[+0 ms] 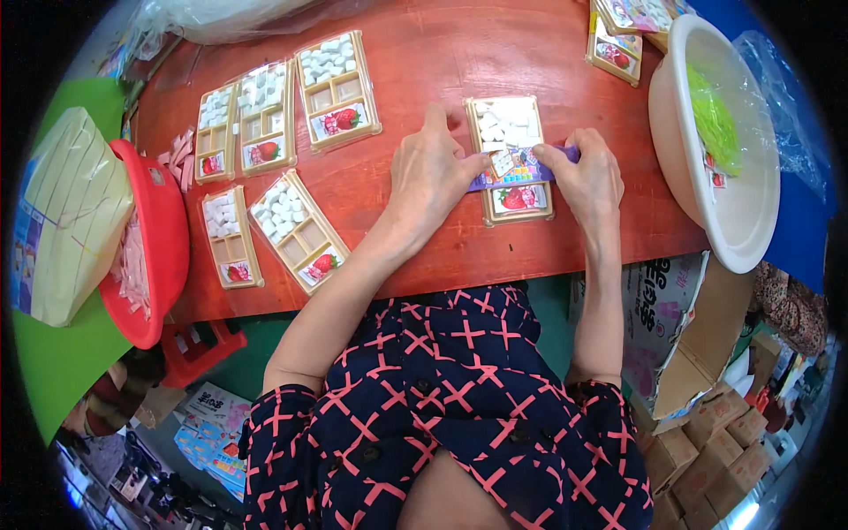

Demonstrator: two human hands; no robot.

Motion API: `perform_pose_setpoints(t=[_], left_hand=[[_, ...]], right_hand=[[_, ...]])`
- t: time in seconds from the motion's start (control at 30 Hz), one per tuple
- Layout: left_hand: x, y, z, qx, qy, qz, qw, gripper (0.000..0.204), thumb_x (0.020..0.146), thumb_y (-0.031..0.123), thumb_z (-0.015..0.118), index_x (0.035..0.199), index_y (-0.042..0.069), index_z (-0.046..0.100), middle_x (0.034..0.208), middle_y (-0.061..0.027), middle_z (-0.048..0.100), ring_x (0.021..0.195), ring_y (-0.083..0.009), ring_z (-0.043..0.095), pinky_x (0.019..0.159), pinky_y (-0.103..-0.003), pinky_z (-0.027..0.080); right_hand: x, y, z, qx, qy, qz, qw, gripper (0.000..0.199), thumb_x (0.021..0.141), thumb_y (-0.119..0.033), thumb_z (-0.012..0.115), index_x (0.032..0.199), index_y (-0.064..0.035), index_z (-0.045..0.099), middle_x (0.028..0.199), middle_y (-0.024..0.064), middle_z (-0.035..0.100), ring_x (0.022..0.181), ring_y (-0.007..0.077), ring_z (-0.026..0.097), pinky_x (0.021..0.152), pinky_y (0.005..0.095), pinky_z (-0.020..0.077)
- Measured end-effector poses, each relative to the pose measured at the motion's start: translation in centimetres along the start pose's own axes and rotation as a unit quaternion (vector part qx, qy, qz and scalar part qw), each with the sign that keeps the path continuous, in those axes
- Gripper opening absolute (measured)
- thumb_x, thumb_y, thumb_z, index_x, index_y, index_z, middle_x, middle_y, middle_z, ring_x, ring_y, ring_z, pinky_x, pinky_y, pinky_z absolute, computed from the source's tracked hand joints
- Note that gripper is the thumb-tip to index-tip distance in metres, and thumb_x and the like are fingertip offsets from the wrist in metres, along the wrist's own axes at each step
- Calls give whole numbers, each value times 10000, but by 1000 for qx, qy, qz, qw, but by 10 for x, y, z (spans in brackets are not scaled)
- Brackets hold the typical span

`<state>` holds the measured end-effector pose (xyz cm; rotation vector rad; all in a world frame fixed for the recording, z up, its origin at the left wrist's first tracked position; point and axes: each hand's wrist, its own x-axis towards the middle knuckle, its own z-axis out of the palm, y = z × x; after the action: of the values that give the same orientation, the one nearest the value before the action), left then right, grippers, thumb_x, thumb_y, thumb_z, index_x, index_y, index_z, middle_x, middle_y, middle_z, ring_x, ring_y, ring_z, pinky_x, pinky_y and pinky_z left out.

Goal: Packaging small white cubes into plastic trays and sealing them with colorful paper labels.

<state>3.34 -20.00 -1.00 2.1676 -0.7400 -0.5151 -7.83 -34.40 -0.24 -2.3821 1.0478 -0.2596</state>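
In front of me lies a beige plastic tray [507,122] filled at its far end with white pieces, with a strawberry picture at its near end. Across its middle runs a purple printed paper band [528,164]. My left hand [431,168] is closed on the band's left end, its thumb pressed on top. At the band's right end my right hand [583,168] pinches it, thumb over the printed face. The tray's middle compartments are hidden under the band, and the undersides of both hands' grips do not show.
Several similar filled trays [340,88] lie at the left on the red table [424,66]. A red basin [168,238] with pink strips is at the left edge. A white basin [676,132] holding green plastic stands right. Banded trays [614,53] lie far right; an opened carton [698,344] is below.
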Motion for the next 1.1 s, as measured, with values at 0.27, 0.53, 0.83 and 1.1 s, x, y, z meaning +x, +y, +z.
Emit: perform_pose_setpoints(t=[0.27,0.53,0.83,1.1], left_hand=[[-39,13,13,35,-118,-3,992,450,668,165,711,1012,9,466,606,-82,542,568,-203,567,534,-318,446],[-51,22,29,69,-185,87,976,421,672,182,694,990,22,470,654,-137,575,633,-302,590,570,-399,456],[-47,17,29,-2,-199,77,977,420,622,136,724,952,-11,510,661,-156,615,684,-320,614,627,-400,471],[-36,18,15,-60,-228,53,970,300,626,133,729,843,-18,588,640,-138,611,624,-228,619,593,-323,481]], right_hand=[[-88,4,-15,-73,49,117,989,407,697,-358,676,699,10,503,685,180,537,619,358,509,569,402,397],[-135,50,7,259,40,277,924,274,752,-221,667,674,-15,504,655,83,573,552,152,534,528,277,428],[-134,60,7,411,10,319,854,260,727,-91,676,636,-89,432,675,36,564,585,67,507,546,207,444],[-125,39,-4,566,80,204,795,274,726,1,620,624,-101,387,684,47,538,623,66,488,571,190,394]])
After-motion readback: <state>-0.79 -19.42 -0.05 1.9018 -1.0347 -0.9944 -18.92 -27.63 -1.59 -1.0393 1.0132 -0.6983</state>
